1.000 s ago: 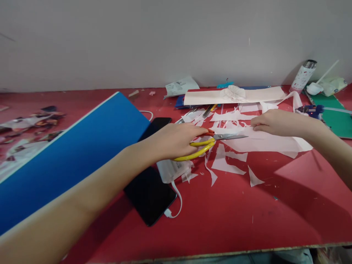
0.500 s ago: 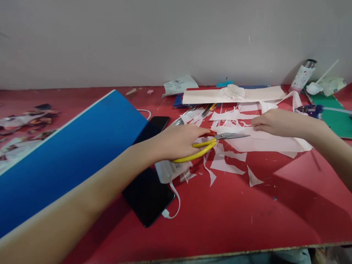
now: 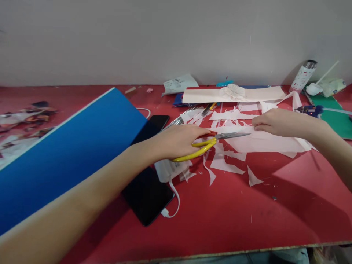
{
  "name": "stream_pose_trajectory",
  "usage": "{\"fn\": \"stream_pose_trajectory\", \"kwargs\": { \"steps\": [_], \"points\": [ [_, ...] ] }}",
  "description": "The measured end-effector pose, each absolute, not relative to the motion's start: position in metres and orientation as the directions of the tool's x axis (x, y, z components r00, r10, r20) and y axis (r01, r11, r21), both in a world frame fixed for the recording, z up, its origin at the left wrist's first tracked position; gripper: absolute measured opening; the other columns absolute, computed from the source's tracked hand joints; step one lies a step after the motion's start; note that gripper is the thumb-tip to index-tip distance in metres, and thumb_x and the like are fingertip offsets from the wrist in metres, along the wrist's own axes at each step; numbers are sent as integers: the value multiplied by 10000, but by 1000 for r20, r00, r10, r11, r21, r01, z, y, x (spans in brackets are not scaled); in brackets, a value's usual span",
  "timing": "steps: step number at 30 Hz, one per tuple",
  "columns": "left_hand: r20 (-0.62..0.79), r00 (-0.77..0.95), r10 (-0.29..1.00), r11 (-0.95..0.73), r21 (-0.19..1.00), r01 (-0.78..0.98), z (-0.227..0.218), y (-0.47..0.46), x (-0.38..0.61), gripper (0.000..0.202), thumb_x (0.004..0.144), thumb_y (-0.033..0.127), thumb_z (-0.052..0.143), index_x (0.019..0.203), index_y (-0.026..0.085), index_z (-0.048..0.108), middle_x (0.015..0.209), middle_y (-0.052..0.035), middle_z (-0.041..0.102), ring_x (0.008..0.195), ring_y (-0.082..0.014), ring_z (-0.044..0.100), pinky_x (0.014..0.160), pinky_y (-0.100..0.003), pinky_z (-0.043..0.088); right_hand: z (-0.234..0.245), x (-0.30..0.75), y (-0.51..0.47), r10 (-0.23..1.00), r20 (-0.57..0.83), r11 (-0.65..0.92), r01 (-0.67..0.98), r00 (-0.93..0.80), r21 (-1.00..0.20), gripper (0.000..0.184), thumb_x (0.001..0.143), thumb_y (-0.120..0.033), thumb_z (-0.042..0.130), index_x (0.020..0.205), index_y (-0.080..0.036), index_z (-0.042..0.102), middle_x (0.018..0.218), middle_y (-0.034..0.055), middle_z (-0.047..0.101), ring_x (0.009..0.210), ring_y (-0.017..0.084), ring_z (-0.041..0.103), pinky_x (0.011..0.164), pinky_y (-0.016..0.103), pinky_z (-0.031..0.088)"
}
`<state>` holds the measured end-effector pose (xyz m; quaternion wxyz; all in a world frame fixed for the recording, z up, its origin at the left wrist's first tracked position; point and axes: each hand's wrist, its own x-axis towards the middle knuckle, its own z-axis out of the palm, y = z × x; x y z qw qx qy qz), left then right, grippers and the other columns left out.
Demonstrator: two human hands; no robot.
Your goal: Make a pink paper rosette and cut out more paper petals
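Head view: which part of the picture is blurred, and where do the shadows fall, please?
In the head view, the scraps at the far left are smeared, while the scissors look clearer; also in the head view, a broad shadow darkens the red table at lower right, another lies below the left forearm, and the bottle casts a soft one on the wall.

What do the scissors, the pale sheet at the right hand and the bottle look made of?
Scissors: probably steel blades, grey with a dull shine; glossy yellow handles, likely plastic-coated.
Pale sheet: thin and matte, paper or fabric, cannot tell.
Bottle: shiny silvery top suggests metal; printed body unclear.
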<state>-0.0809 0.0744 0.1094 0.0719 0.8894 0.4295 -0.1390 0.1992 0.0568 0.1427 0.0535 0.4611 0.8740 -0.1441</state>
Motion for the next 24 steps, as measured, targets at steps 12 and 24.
{"fn": "stream_pose_trajectory", "kwargs": {
  "steps": [12, 24],
  "points": [
    [-270, 638, 721, -661, 8, 750, 117, 72, -80, 506, 844, 469, 359, 1235, 230, 572, 1058, -108, 675, 889, -258, 622, 635, -319, 426, 144, 198, 58, 783, -233, 547, 817, -577, -183, 270, 908, -278, 367, 828, -202, 613, 797, 34, 649, 646, 141, 529, 559, 266, 288],
    [-260, 652, 712, -673, 12, 739, 119, 71, -81, 493, 836, 469, 391, 1232, 240, 575, 1031, -111, 670, 861, -248, 617, 616, -311, 415, 144, 197, 58, 773, -206, 574, 800, -599, -175, 282, 894, -230, 373, 847, -188, 648, 802, 42, 667, 659, 142, 543, 566, 269, 305]
  ]
}}
